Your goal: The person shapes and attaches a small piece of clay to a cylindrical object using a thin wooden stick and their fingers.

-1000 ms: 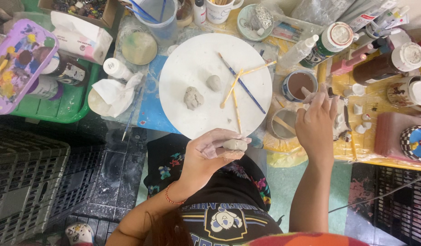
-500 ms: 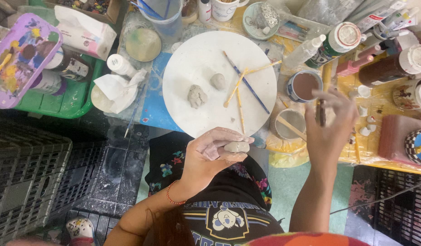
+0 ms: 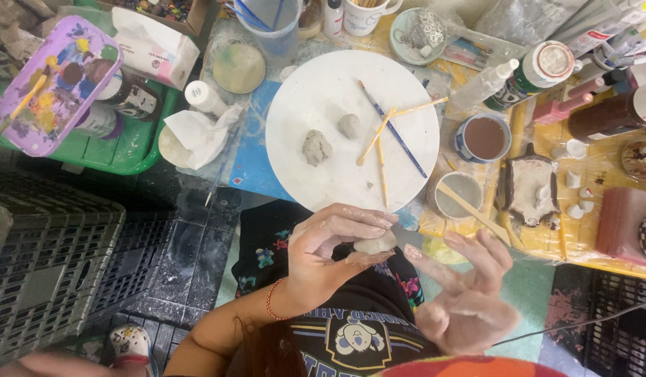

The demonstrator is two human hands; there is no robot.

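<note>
The left hand [image 3: 330, 251] has its fingers curled round a small pale lump of grey clay [image 3: 376, 244], grasping it between fingertips and thumb, just off the near edge of the bench and above the lap. A thin red cord sits on that wrist. The right hand [image 3: 466, 300] is beside it, palm up, fingers spread and released, holding nothing; its fingertips are near the clay lump but not touching it, and the skin is smeared with pale clay.

Up on the bench, the big round white board [image 3: 323, 160] lies flat, its near rim just beyond the left hand's knuckles. Two more grey clay lumps rest on it: a rougher, larger one [image 3: 315, 147] and a smaller rounded one [image 3: 349, 126] just beside it, apart from each other. Thin wooden sticks [image 3: 380, 157] and a blue-handled brush [image 3: 393, 129] lie crossed over one another on the board's right half.

To the right of the board, a small round pot of brown paint [image 3: 484, 137] stands, and nearer, a small grey cup [image 3: 457, 195] with a flat wooden stick [image 3: 473, 209] leaning out of it. Beyond those, a brown-and-white clay figure [image 3: 531, 188] lies on the yellow sheet. To the left, crumpled white tissue [image 3: 197, 132] sits near a green tray [image 3: 127, 150], and a purple paint palette [image 3: 54, 84] splotched with colours overhangs it.
</note>
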